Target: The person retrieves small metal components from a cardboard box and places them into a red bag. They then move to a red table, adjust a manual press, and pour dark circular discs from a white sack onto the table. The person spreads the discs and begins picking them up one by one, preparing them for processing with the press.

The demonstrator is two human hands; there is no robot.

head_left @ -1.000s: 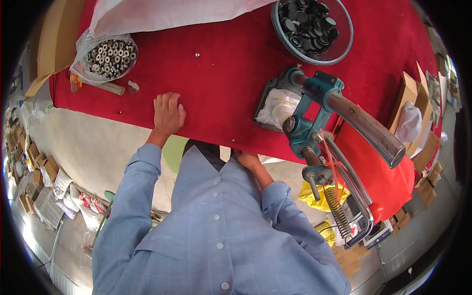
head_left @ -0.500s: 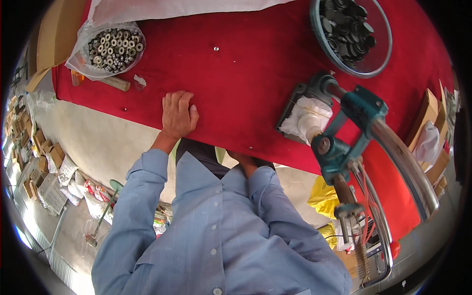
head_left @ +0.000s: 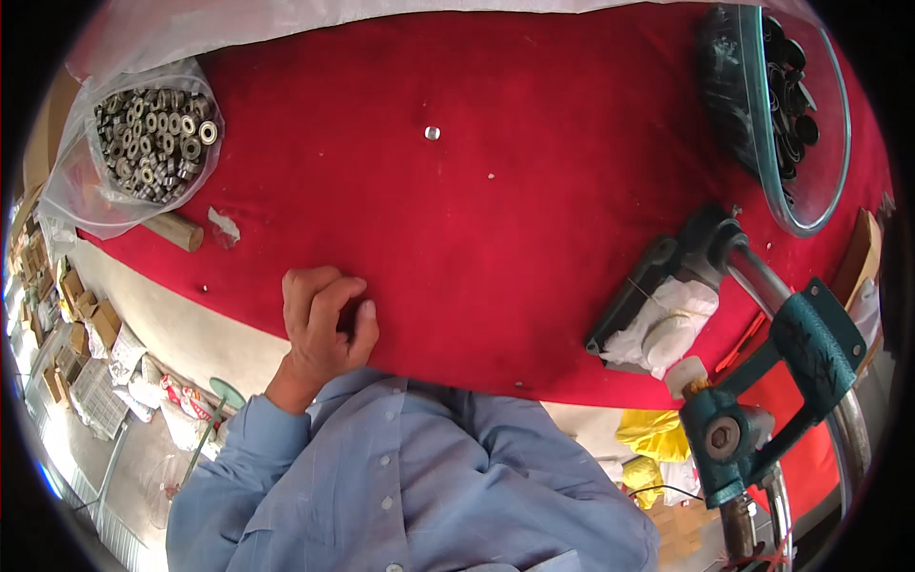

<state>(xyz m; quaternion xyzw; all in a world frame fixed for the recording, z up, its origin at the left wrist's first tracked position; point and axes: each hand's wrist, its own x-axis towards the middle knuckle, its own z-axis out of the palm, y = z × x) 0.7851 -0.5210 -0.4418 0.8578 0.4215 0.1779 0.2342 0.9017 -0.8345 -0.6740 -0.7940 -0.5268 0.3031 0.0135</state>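
Observation:
My left hand [head_left: 329, 319] is at the near edge of the red-covered table [head_left: 457, 276]. Its fingers are loosely curled, the thumb stands apart from the forefinger, and the gap between them holds nothing visible. My right hand is out of sight. Farther left, an open clear plastic bag [head_left: 86, 205] holds many small metal ball bearings [head_left: 152, 138]. One small shiny metal piece [head_left: 433, 133] lies alone toward the back. On the right stands a teal hand press [head_left: 810, 338], its dark base [head_left: 624, 300] partly wrapped in white material [head_left: 672, 319].
A clear bowl [head_left: 841, 143] with black round discs stands at the back right. White sheeting [head_left: 381, 24] covers the far edge. Beside the bag lie a short rod [head_left: 176, 232] and a plastic scrap [head_left: 224, 227]. Yellow bags [head_left: 653, 434] are on the floor below the right edge.
The view has shifted. My left hand has gone from lying flat on the cloth to loosely curled fingers. My right hand, partly visible under the table edge before, has left the view.

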